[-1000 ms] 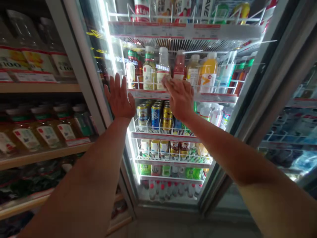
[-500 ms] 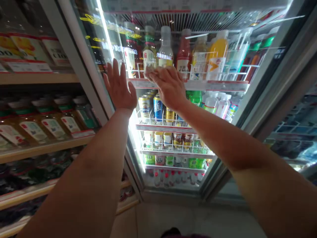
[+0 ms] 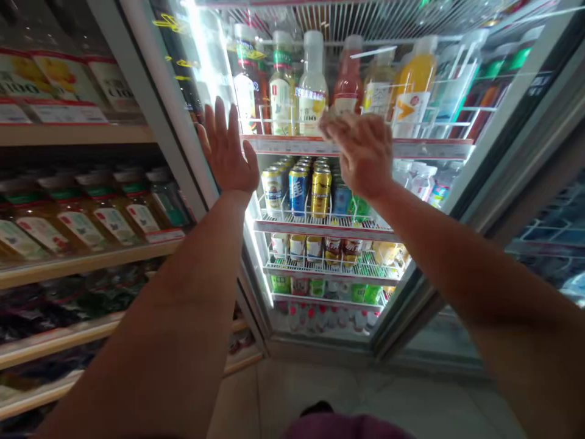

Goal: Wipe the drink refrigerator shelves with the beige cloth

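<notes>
My left hand (image 3: 231, 155) lies flat and open on the glass door (image 3: 196, 73) of a lit drinks fridge, near the door's left edge, fingers pointing up. To its right, my right hand (image 3: 363, 155) presses a small pale cloth (image 3: 329, 119) against the same glass, with its fingers curled over the wad. Behind the glass at hand height stand a row of tall bottles (image 3: 313, 85) and, one shelf lower, several cans (image 3: 297, 189).
Open wooden shelves (image 3: 91, 259) with rows of amber drink bottles fill the left side. A second glass-fronted cooler (image 3: 548, 231) stands at the right. Pale floor tiles (image 3: 347, 390) show below the fridge. More cans and small bottles fill the lower wire racks.
My right hand with the cloth slid left across the glass, then back to the right. My left hand stayed flat on the door. The view tilted slightly downward.
</notes>
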Tool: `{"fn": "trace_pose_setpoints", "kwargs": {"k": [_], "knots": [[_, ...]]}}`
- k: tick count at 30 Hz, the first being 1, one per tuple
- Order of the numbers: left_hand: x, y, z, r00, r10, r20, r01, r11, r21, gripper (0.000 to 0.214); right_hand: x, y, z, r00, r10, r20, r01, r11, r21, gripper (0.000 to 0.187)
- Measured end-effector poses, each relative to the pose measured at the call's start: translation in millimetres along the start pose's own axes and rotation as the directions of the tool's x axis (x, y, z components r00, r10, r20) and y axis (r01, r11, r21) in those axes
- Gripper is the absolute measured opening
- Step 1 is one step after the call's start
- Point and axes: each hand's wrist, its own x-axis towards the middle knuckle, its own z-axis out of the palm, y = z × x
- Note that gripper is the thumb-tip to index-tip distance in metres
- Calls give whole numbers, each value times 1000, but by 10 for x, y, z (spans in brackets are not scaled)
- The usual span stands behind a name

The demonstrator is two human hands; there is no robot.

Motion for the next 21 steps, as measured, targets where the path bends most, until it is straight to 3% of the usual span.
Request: {"fn": "trace_pose_setpoints", "kwargs": {"k": [2, 4, 6, 9, 11, 14, 16, 18, 21], "knots": [[1, 7, -1, 1000, 8, 0, -8, 1000, 25, 62, -72, 36, -34, 993, 102, -64, -104, 994, -28, 48], [3, 10, -3, 1000, 9, 3, -9, 1000, 24, 63, -283, -48, -10, 997, 57, -49, -60, 995, -74, 46], [6, 13, -9, 1000, -15, 17, 15, 1000, -8, 63, -541, -173, 24, 989, -135, 56, 139, 988, -65, 47], [9, 18, -23, 998, -44, 48, 46, 998, -46, 62, -778, -234, 0, 896, -404, 184, 410, 912, 7, 46], [7, 18, -29, 998, -36, 61, 38, 999, -37, 64, -770, -136, -74, 921, -351, 171, 360, 932, -26, 45], [9, 13, -26, 997, -16, 69, 17, 1000, -12, 68, -652, 82, -184, 999, -35, 13, 36, 995, -94, 43], [26, 10, -15, 998, -19, 52, 18, 999, 31, 66, -653, 135, -195, 983, 113, -147, -129, 986, -105, 43], [47, 6, -1, 999, -25, 27, 23, 997, 76, 64, -793, 53, -150, 970, 116, -213, -143, 983, -113, 43], [4, -11, 10, 1000, 1, 1, -1, 996, 89, 67, -1176, -228, -46, 994, -71, -78, 62, 992, -105, 46]]}}
